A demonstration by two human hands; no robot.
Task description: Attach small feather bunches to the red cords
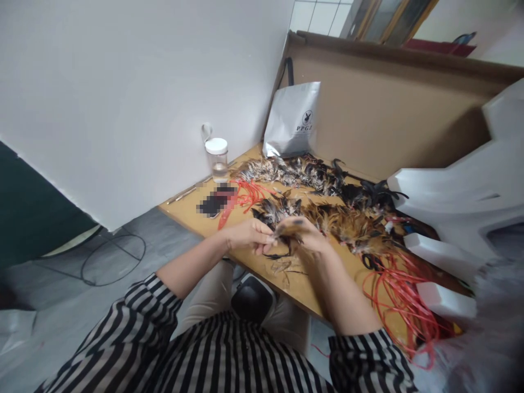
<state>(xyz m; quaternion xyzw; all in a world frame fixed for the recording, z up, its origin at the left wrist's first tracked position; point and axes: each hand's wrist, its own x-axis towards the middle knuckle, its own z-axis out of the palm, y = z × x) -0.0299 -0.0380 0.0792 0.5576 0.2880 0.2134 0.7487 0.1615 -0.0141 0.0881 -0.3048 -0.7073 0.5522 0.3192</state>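
Over the front of the wooden table, my left hand (254,236) is closed in a pinch at the quill end of a small bunch of brown feathers (291,232). My right hand (309,236) curls around the other side of the same bunch, its fingers partly hidden behind it. Just beyond both hands lies a long row of brown and black feathers (344,221). A second row of grey, white and black feathers (286,172) runs along the back. Some loose feather bits (286,267) lie on the table below my hands.
A lidded clear jar (219,164) stands by the white wall, near a blurred dark object (216,200) and red strings (249,194). A silver bag (292,120) leans at the back. More red strings (401,300) and white foam pieces (446,202) crowd the right. The wooden table (186,210) ends before my lap.
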